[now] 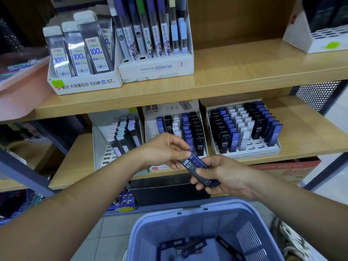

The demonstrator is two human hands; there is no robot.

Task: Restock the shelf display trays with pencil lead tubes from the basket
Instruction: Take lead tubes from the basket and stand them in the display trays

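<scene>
My right hand (224, 176) grips a small bunch of dark blue and black pencil lead tubes (195, 165) marked HB 0.7. My left hand (165, 150) pinches the top end of one tube in that bunch. Both hands are in front of the lower shelf, above the blue basket (250, 219), where several more tubes (190, 246) lie on the bottom. Right of the hands stands the white 0.7 display tray (271, 147) with empty slots along its front row. Behind the hands is the 0.5 tray (150, 127).
A third white tray (99, 140) of pale-capped tubes stands on the lower shelf at left. The upper shelf holds a 100-lead box (84, 85) and a Conan display box (156, 69). A pink bin (20, 91) juts out at left. A cardboard carton (288, 170) sits below right.
</scene>
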